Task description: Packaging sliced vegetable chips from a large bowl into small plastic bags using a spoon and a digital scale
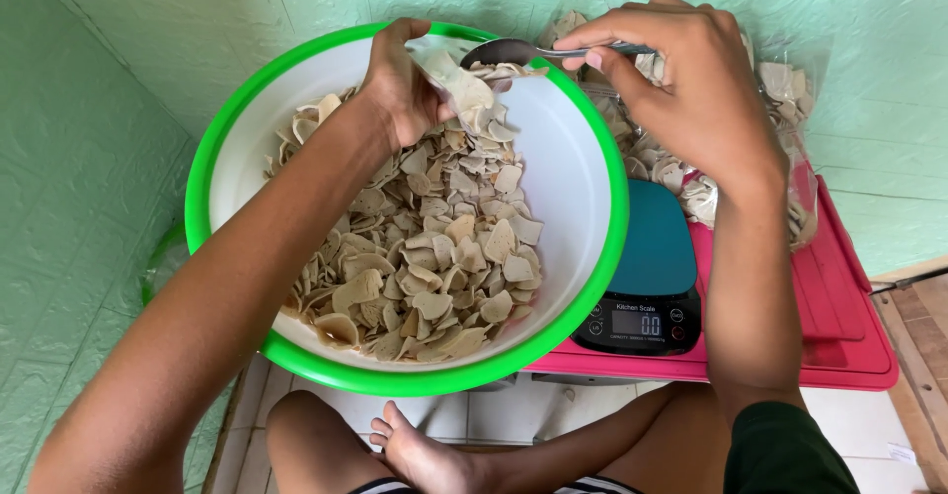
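Note:
A big white bowl with a green rim [592, 173] holds a heap of pale, flat raw crackers [434, 257]. My left hand [400, 89] reaches over the heap and grips a small clear plastic bag [456, 77] with crackers in it. My right hand [681, 79] pinches the handle of a metal spoon [513, 52], whose scoop sits right at the bag's mouth, above the bowl's far rim.
A teal-topped kitchen scale [647, 277] stands on a pink tray-like lid [849, 326] right of the bowl. Filled clear bags of crackers [790, 99] are piled behind it against the green wall. My crossed legs and bare foot [425, 454] lie below on white tiles.

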